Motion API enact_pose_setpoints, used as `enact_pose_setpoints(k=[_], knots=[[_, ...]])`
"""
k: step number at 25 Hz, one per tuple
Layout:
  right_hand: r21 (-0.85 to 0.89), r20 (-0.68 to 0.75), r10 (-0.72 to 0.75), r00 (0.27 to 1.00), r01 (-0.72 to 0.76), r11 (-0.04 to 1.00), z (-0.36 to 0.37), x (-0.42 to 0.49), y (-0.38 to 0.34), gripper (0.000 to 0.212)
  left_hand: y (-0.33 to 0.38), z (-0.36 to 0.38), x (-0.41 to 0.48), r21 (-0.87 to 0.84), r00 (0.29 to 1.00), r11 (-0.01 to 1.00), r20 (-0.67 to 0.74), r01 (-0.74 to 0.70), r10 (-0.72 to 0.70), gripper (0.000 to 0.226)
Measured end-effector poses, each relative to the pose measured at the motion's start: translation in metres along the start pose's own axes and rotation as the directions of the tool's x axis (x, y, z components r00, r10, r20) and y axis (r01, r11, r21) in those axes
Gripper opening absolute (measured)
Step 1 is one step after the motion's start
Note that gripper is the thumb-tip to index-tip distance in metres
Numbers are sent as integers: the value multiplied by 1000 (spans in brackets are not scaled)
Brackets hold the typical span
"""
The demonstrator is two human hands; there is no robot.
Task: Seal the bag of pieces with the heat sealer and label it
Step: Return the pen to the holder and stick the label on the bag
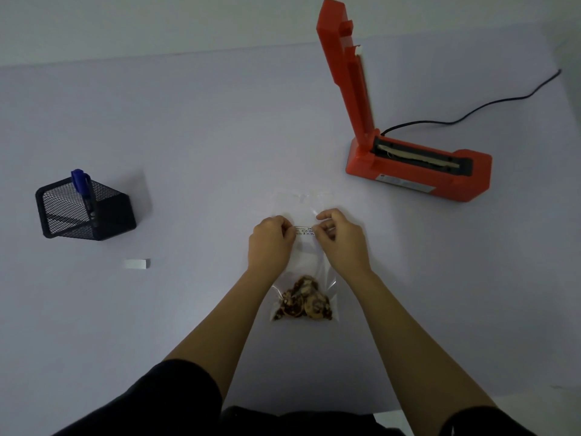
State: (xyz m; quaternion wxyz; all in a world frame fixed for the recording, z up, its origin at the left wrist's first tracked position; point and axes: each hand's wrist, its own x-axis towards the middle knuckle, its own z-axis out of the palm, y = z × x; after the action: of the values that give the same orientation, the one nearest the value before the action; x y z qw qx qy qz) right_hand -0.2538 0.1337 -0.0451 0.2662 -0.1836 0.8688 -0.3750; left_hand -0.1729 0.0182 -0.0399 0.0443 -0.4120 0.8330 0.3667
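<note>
Our left hand (271, 243) and right hand (341, 240) each pinch an end of the label (304, 230) over the bag (306, 258); uneven pressing could wrinkle it or set it crooked.

Single head-worn wide-angle view. Faces forward and down onto table (188, 136), steep angle, near. Forearms enter from bottom edge; left hand (270, 242) and right hand (344, 239), both at label (304, 230), sit mid-frame. Heat sealer (418, 166) upper right, pen holder (85, 212) at left, wall (157, 20) along top.
</note>
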Motion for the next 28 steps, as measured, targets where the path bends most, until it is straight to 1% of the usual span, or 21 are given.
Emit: enact_pose_setpoints(k=[2, 4, 8, 10, 12, 14, 15, 17, 18, 20, 23, 25, 28], knots=[[-38, -9, -43, 999, 43, 998, 3, 1, 2, 17, 0, 1, 1, 8, 1000, 1000, -4, -2, 2, 15], [-112, -32, -128, 991, 123, 986, 7, 1, 6, 16, 0, 3, 1, 26, 1000, 1000, -14, -11, 11, 16], [-229, -117, -291, 950, 259, 938, 13, -5, 19, 19, -2, 8, -5, 44, 994, 997, -83, -66, 69, 17], [-273, -108, -342, 933, 303, 913, 13, -12, 27, 23, -6, 8, -9, 44, 986, 993, -120, -110, 115, 19], [-264, -63, -357, 932, 329, 907, 9, -17, 32, 27, -14, 8, -11, 35, 981, 988, -115, -152, 155, 18], [-262, -25, -368, 929, 350, 899, 6, -17, 36, 28, -22, 6, -12, 50, 963, 969, -110, -241, 246, 16], [-279, -6, -378, 926, 361, 890, 5, -16, 38, 29, -27, 7, -13, 95, 941, 945, -104, -313, 322, 18], [-322, 39, -383, 923, 374, 870, 7, -14, 42, 34, -41, 8, -16, 233, 876, 859, -58, -455, 480, 29], [-346, 60, -376, 925, 373, 861, 8, -13, 42, 37, -45, 8, -16, 243, 867, 846, -31, -475, 497, 32], [-394, 72, -382, 921, 378, 838, 11, -13, 44, 38, -46, 6, -16, 204, 893, 875, -10, -438, 450, 31], [-425, 48, -425, 904, 404, 810, 10, -14, 46, 38, -49, 12, -16, 258, 855, 828, -13, -499, 519, 35], [-418, 36, -421, 906, 396, 817, 10, -15, 47, 41, -47, 12, -14, 189, 880, 868, -32, -459, 473, 37], [-391, 20, -408, 913, 383, 837, 13, -16, 48, 43, -43, 8, -12, 118, 918, 912, -9, -393, 396, 42]])
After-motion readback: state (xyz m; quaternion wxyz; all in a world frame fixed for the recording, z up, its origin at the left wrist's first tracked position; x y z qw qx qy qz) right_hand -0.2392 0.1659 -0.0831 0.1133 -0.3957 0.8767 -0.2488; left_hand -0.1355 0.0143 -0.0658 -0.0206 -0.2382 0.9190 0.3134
